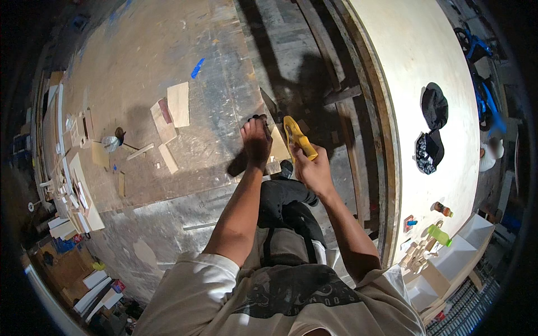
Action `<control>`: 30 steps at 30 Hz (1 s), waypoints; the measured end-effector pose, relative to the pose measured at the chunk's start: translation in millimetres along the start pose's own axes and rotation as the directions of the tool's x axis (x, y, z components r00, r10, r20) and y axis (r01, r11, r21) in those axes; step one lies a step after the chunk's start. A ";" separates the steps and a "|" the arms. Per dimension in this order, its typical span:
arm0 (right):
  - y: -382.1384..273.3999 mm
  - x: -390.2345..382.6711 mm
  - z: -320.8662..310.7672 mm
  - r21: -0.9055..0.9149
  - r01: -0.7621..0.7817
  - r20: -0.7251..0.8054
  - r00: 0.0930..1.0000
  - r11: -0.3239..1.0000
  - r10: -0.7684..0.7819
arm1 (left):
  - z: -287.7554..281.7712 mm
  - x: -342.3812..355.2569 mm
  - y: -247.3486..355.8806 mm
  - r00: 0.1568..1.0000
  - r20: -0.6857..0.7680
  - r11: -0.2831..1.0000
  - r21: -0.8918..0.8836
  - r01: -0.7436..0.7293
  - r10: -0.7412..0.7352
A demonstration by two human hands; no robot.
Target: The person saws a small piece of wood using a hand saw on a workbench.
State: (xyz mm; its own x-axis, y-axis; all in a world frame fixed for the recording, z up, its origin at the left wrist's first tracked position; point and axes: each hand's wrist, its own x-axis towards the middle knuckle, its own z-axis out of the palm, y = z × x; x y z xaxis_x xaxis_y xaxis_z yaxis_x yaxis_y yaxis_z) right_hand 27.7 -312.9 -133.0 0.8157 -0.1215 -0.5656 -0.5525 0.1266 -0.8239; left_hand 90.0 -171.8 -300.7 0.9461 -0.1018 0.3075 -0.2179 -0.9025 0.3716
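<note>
My right hand [312,168] is closed round the yellow handle [296,139] of what looks like a handsaw, held just off the bench's right edge. A dark grey, blade-like shape [269,105] shows beyond the handle; how the two join cannot be made out. On the edge of the brown workbench [207,140], my left hand [256,139] presses down with its fingers forward and slightly apart. Something small and dark lies at its fingertips, too unclear to name. Between my hands, a pale piece of wood [278,147] sits at the bench edge, partly covered by the left hand.
Thin wood offcuts [178,105] and a blue strip [197,68] lie on the bench. To the right, a pale tabletop [414,67] holds two black caps [434,106], a bottle [443,209] and small wood pieces [416,256]. Beyond it is another person [491,155].
</note>
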 end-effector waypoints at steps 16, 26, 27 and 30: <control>-85.1 93.0 23.2 -0.100 -0.077 0.267 0.958 0.992 0.101 | -3.3 2.8 2.9 0.999 0.036 0.997 0.071 -0.032 0.030; -89.6 168.3 41.5 -0.398 -0.083 0.308 0.926 0.914 0.218 | 8.8 1.7 0.4 0.999 0.017 0.996 0.082 -0.039 0.038; -84.4 170.3 34.0 -0.477 -0.015 0.335 0.921 0.879 0.198 | 9.4 2.8 2.8 0.999 0.030 0.995 0.091 -0.044 0.041; -94.9 118.9 53.5 -0.262 -0.033 0.285 0.952 0.965 0.109 | 25.1 -13.4 -20.6 0.999 0.035 0.992 0.126 0.008 -0.013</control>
State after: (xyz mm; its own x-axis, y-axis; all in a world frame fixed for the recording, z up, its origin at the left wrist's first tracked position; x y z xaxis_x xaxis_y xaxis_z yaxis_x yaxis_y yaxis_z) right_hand 186.3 -286.7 -120.1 0.7652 0.1787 -0.6185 -0.6044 -0.1317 -0.7857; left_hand 87.9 -162.3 -334.4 0.9567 -0.1048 0.2715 -0.1780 -0.9488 0.2609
